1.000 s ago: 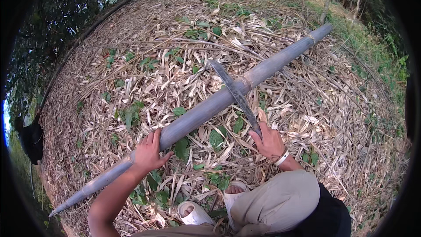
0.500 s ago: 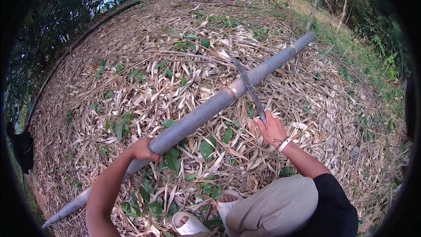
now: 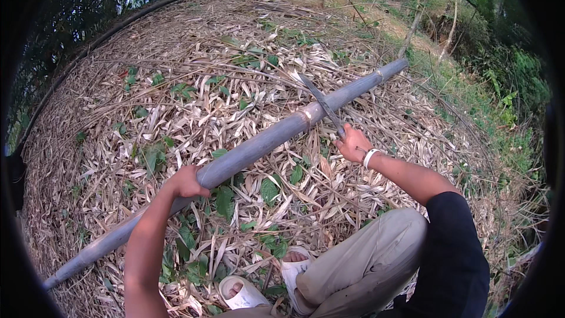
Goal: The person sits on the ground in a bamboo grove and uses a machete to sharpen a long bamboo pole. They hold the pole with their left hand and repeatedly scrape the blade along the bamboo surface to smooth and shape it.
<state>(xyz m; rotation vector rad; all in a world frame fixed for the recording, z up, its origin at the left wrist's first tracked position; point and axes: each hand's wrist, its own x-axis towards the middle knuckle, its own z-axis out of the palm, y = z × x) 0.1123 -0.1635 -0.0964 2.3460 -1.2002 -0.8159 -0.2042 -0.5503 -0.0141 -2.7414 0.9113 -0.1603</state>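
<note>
Pole (image 3: pixel 247 151): I see it slant from near left to far right.
Knife (image 3: pixel 321 102): crosswise over the pole, just past its pale ring (image 3: pixel 306 118); contact I can't tell.
Right hand (image 3: pixel 354 143): my grip wraps the knife's near end, closer to the crossing.
Left hand (image 3: pixel 187 181): clasps the pole lower down.
Ground: dry leaves (image 3: pixel 424 141), trees (image 3: pixel 455 12) beyond.

We are outdoors in woodland: dry bamboo leaf litter (image 3: pixel 235 115) lies underfoot, with slender tree trunks (image 3: pixel 418 17) and green undergrowth (image 3: pixel 518 79) beyond.

2 hands (image 3: pixel 187 181) (image 3: pixel 355 143) — left curled, right clenched
</note>
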